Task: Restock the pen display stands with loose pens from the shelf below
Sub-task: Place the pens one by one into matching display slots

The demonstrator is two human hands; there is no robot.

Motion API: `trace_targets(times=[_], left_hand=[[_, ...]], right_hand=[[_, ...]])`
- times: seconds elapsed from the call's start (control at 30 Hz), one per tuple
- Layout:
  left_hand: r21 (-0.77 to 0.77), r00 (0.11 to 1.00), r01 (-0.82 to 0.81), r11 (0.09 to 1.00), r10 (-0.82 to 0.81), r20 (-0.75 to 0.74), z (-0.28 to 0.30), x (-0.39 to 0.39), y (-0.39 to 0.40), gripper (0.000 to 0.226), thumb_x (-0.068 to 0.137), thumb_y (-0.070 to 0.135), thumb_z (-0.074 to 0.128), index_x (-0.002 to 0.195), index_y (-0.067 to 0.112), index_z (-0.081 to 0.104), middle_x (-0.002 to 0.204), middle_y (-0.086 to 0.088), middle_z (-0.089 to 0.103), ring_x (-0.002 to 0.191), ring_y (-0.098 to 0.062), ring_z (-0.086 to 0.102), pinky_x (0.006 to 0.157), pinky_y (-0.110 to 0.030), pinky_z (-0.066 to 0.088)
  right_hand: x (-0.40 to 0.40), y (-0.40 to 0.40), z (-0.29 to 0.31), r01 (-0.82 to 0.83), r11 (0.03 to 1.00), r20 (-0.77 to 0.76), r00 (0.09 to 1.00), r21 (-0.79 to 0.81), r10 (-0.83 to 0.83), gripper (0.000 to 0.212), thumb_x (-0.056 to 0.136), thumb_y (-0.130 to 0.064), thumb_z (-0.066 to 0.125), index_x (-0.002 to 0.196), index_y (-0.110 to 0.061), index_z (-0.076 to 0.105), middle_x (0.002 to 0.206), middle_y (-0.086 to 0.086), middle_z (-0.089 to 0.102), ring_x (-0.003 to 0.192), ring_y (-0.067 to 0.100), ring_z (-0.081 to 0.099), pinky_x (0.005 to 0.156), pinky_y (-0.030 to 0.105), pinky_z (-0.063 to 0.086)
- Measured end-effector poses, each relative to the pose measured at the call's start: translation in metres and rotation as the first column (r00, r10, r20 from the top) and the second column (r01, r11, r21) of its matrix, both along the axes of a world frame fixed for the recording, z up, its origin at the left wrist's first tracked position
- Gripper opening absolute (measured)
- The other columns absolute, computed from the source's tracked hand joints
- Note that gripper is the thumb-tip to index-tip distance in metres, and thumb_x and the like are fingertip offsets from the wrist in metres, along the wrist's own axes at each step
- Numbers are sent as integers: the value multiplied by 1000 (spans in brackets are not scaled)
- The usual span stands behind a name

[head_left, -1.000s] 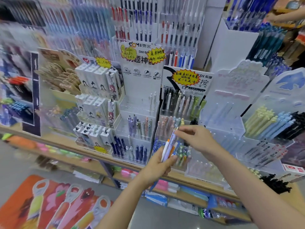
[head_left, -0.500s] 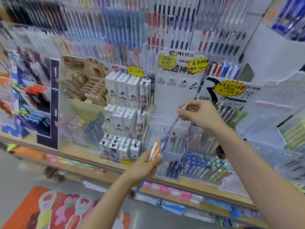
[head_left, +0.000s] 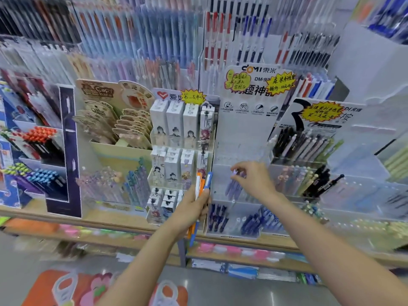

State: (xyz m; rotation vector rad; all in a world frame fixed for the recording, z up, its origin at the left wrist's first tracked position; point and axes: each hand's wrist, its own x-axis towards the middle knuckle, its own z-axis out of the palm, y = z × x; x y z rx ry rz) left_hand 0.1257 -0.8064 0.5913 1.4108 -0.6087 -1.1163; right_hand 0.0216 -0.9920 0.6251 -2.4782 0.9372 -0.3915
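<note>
- The purple pen (head_left: 234, 182) is light, stiff and smooth-barrelled, so it should slip easily; a pinch near the top end suits steering its tip down into a slot.
- It stands nearly upright in the middle tier of the clear acrylic stand (head_left: 238, 155), beside other purple pens; motion blur hides whether it is fully seated.
- The right hand (head_left: 254, 180) reaches forward over the shelf edge, wrist bent down, its thumb and fingers (head_left: 239, 167) pinched together on the pen's top end.
- The left hand (head_left: 192, 208) is held lower and just left of the stand, forearm angled up, its fingers wrapped round a small bundle of pens (head_left: 202, 188) in white, orange and blue, tops pointing up.
- That loose bundle looks liable to slide if the grip relaxes.
</note>
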Motion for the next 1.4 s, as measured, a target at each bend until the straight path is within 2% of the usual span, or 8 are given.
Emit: trace_targets(times=[0.13,0.3,0.83,0.9,0.97,1.07,1.17,1.4], left_hand=[[-17,999,-28,999,28,-28,5,4,6,14,108,24,42,102,12,44,74,4,49,52,-9,32,51,-23,31],[-31,999,-38,999,37,-33,4,10,11,14,108,22,40,100,12,43,78,0,47,52,-11,29,49,-23,29],[-55,994,-108,993,107,-26,8,2,28,27,107,27,44,124,7,42,82,0,48,55,-11,34,52,-22,34],[-84,993,-114,990,112,-20,13,-3,34,23,107,28,44,117,7,45,84,-6,45,56,-12,33,53,-23,33],[-110,992,-126,986,124,-29,19,-10,42,16,107,27,43,107,12,47,84,-10,45,57,-13,33,53,-24,34],[-130,980,-195,972,188,-63,28,-21,59,15,107,26,42,99,15,48,82,-4,48,57,-12,32,52,-22,32],[-117,960,-278,953,273,-56,35,-28,89,20,107,28,42,95,14,49,80,-3,48,55,-10,32,51,-21,29],[-93,851,-524,847,525,-14,50,-14,205,25,104,32,45,106,7,45,79,-12,53,50,-12,32,48,-21,29]], right_hand=[[6,1,-7,-11,998,-60,998,-55,8,20,83,-25,75,103,-23,75,95,-1,74,92,18,61,85,31,49],[12,8,-11,-52,963,-254,967,-264,-17,27,87,-39,69,111,-29,72,112,-2,57,111,22,43,95,37,33],[18,13,-7,-6,967,-357,930,-256,-89,27,87,-43,67,109,-29,71,120,1,57,118,23,42,98,41,33],[14,15,-6,-18,970,-346,936,-242,-69,36,85,-42,70,118,-29,67,125,2,54,120,24,41,99,41,32],[7,22,-1,-30,970,-176,984,-240,-13,43,85,-38,71,125,-25,62,125,3,50,119,23,43,100,41,34],[11,59,21,-165,972,165,977,166,138,24,92,-35,64,110,-21,70,100,-5,61,91,11,58,82,23,48],[29,111,39,-328,650,255,944,685,207,23,92,-38,64,97,-20,76,83,4,68,71,12,59,67,24,52],[94,220,47,-450,440,281,874,777,397,13,87,-22,73,74,-18,74,58,-6,60,56,8,52,57,19,46]])
